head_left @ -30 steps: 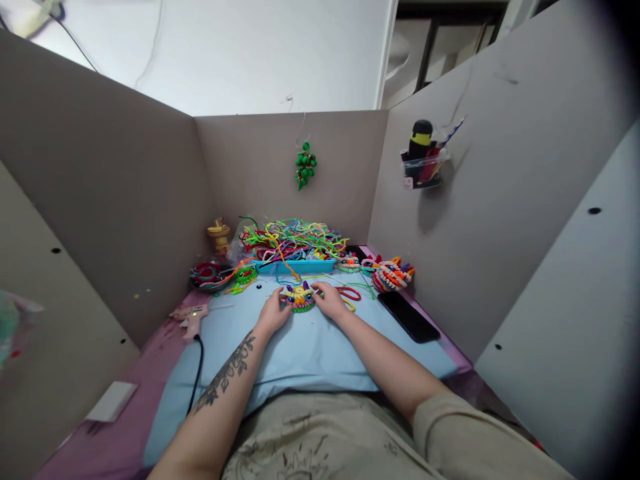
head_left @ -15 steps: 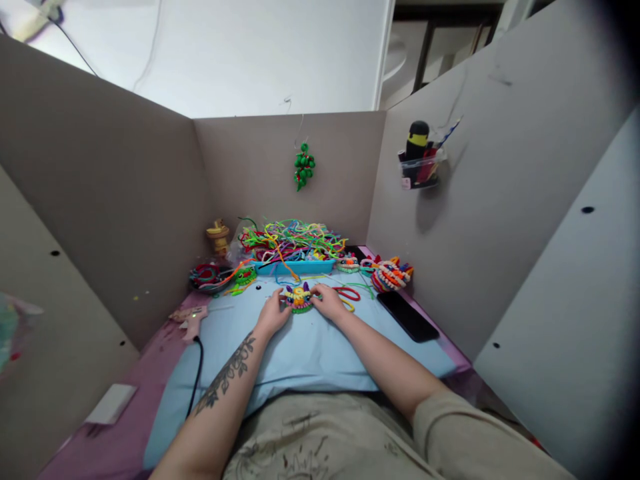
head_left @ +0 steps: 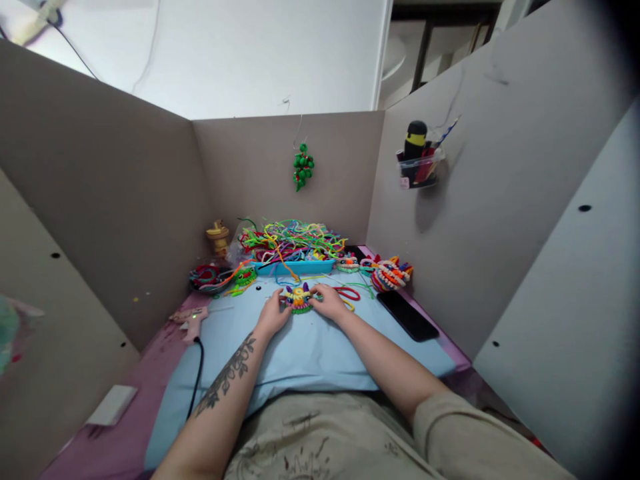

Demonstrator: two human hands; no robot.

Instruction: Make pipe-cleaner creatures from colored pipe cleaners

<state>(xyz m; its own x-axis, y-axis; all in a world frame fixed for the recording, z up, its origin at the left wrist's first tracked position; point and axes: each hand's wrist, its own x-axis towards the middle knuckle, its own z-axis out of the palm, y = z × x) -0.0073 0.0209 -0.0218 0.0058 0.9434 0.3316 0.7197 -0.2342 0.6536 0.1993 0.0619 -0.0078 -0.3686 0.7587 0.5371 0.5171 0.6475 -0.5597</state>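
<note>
Between my two hands sits a small braided cord animal head point(head_left: 299, 299), yellow on top, green along the bottom, with purple points like ears and dark eyes. My left hand point(head_left: 273, 315) grips its left edge with the fingertips. On the opposite edge, my right hand point(head_left: 327, 301) pinches it. The head rests on or just above the blue cloth point(head_left: 310, 350); I cannot tell which. Just right of my right hand lie loops of red cord point(head_left: 349, 292) and yellow cord.
A blue tray point(head_left: 320, 267) heaped with coloured cords stands behind. To the left lie a pink glue gun point(head_left: 194, 322) with its cable and a green cord figure point(head_left: 245, 277). At right are a black phone point(head_left: 407, 316) and an orange-striped cord figure point(head_left: 390, 273). Grey partitions surround the table.
</note>
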